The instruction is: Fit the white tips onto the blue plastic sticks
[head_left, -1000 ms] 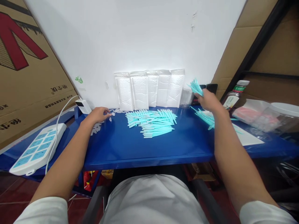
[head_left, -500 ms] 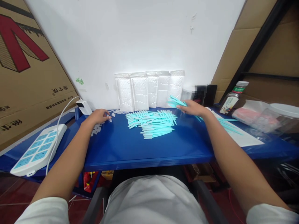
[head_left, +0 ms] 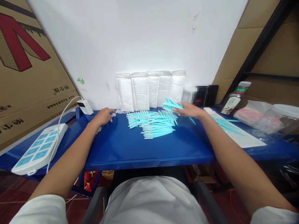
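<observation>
My right hand (head_left: 190,109) is closed round a bundle of thin teal sticks (head_left: 171,104) above the right end of a pile. Below it, the pile of teal sticks with pale, translucent-looking ends (head_left: 154,124) lies on the blue table (head_left: 144,151). My left hand (head_left: 105,116) is near the back left of the table, fingers curled in a pinch at a small translucent piece (head_left: 113,114). More translucent pieces (head_left: 121,111) lie along the wall beside it, and a few (head_left: 99,130) are partly hidden behind my left forearm.
White padded envelopes (head_left: 141,91) lean on the wall. To the right are loose teal sticks on a white sheet (head_left: 252,141), a bottle (head_left: 232,101) and a clear jar (head_left: 286,119). A power strip (head_left: 39,149) and a white charger (head_left: 85,107) stand left.
My left hand has shifted right and its fingers have drawn in at a small translucent piece. My right hand, still gripping the bundle, has moved slightly left and down.
</observation>
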